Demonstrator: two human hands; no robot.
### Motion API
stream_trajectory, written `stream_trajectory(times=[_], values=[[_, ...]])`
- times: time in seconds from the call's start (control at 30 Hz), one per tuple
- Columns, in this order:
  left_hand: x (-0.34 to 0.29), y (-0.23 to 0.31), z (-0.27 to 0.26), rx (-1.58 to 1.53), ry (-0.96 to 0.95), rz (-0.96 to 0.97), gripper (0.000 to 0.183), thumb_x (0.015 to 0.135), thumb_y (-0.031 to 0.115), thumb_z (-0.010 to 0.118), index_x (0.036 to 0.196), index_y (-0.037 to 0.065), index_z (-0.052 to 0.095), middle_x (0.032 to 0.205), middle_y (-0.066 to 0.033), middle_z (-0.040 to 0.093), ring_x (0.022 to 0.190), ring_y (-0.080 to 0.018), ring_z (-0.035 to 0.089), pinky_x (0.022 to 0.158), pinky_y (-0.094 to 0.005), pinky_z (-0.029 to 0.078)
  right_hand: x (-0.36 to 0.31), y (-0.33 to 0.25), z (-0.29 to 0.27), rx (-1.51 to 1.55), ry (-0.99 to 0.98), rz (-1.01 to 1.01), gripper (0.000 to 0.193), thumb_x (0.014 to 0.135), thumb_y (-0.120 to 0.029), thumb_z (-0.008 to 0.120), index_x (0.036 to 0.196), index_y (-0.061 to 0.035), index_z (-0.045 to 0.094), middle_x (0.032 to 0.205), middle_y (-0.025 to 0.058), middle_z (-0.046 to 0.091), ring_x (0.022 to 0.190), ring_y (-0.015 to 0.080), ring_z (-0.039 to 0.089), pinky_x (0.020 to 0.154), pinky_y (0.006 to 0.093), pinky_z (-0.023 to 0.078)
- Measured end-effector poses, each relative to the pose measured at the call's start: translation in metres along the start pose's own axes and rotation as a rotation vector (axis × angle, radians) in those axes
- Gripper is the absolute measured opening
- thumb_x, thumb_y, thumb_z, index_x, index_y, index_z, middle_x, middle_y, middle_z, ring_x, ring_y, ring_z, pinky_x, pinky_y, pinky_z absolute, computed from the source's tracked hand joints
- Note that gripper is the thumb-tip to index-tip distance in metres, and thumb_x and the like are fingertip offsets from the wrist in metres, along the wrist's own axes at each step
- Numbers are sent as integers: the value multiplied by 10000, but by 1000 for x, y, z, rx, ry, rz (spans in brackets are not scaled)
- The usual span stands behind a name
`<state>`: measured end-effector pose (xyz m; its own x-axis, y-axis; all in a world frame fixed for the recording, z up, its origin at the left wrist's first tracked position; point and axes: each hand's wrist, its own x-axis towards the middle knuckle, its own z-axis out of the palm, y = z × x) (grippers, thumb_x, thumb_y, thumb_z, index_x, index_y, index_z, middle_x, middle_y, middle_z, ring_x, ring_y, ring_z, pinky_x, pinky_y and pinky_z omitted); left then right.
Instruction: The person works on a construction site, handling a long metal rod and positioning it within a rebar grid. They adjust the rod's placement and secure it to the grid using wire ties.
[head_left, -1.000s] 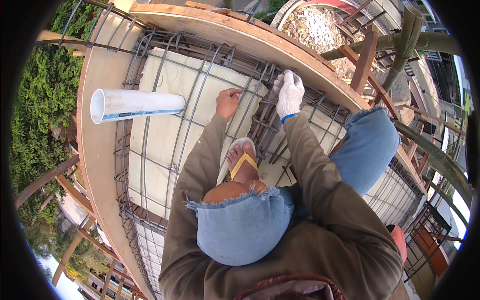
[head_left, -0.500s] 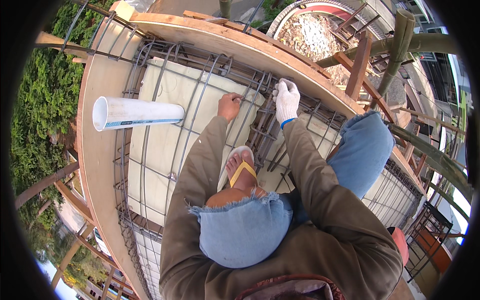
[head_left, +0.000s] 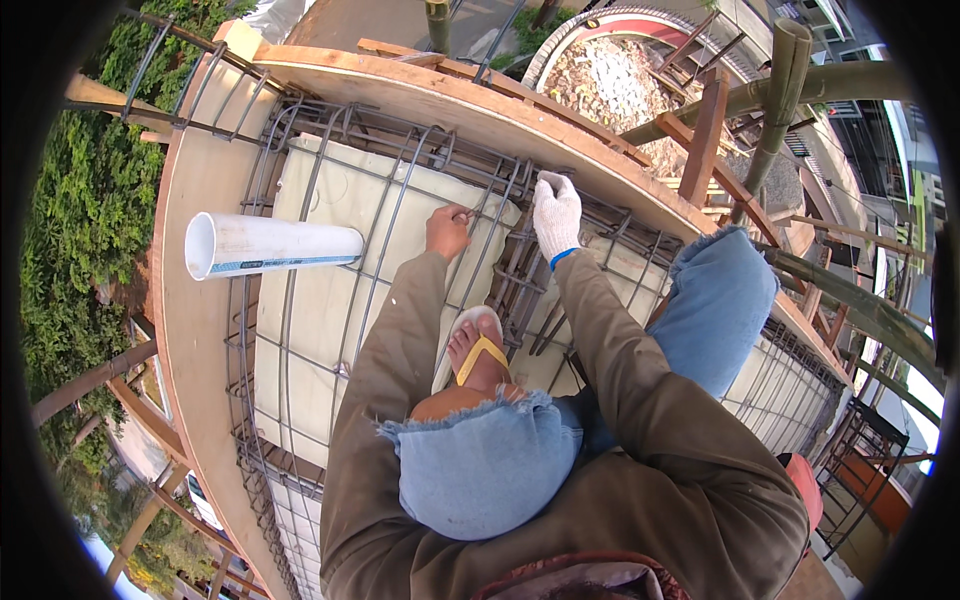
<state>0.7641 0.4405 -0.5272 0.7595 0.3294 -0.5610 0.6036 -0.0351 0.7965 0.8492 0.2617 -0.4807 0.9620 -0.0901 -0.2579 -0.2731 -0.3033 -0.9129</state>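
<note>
My bare left hand (head_left: 448,231) is closed, thumb and fingers pinched together over a pale cream panel (head_left: 390,215), beside the bars of a steel rebar mesh (head_left: 398,180). Whatever may be in that pinch is too small to make out. In a white knitted glove with a blue cuff, my right hand (head_left: 557,216) is closed at the crossing of several bars, near the inner side of the far formwork board (head_left: 480,115). Its fingertips are partly hidden, and I cannot see what they grip. My sandalled foot (head_left: 478,350) rests between the hands and my knees.
A white plastic pipe (head_left: 275,245) rises through the mesh on the left. A plywood side board (head_left: 180,290) edges the formwork, with trees (head_left: 90,220) beyond and below. Bamboo poles (head_left: 785,110) and wooden braces (head_left: 708,140) stand at the right. A round rubble-filled bed (head_left: 610,75) lies below.
Both hands have shifted slightly to the left, the right one also a little nearer to me. The view has tilted a bit. Both hands stay closed.
</note>
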Motion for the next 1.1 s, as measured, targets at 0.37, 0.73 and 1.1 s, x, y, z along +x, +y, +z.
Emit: stream_trajectory(times=[0.37, 0.73, 1.1], values=[[-17, -23, -21, 140, 44, 26, 221, 958, 17, 541, 1016, 10, 754, 841, -110, 714, 630, -190, 665, 519, -334, 560, -11, -2, 5, -149, 28, -121, 219, 942, -183, 614, 1094, -46, 691, 1045, 210, 718, 1008, 361, 692, 898, 419, 535], [-35, -16, -33, 189, 84, 77, 216, 971, 0, 524, 1038, -14, 729, 854, -100, 705, 642, -170, 659, 497, -321, 543, -38, -52, 7, -584, -223, -443, 360, 863, -187, 703, 1214, -123, 660, 1243, 155, 609, 1171, 379, 568, 957, 488, 479], [-74, 15, -81, 359, 225, 269, 167, 957, -13, 560, 1023, -14, 714, 933, -163, 721, 789, -252, 694, 720, -365, 546, -28, -77, 37, -883, -672, -756, 240, 823, -319, 730, 1012, -173, 749, 1029, 66, 655, 1114, 286, 555, 925, 472, 405]])
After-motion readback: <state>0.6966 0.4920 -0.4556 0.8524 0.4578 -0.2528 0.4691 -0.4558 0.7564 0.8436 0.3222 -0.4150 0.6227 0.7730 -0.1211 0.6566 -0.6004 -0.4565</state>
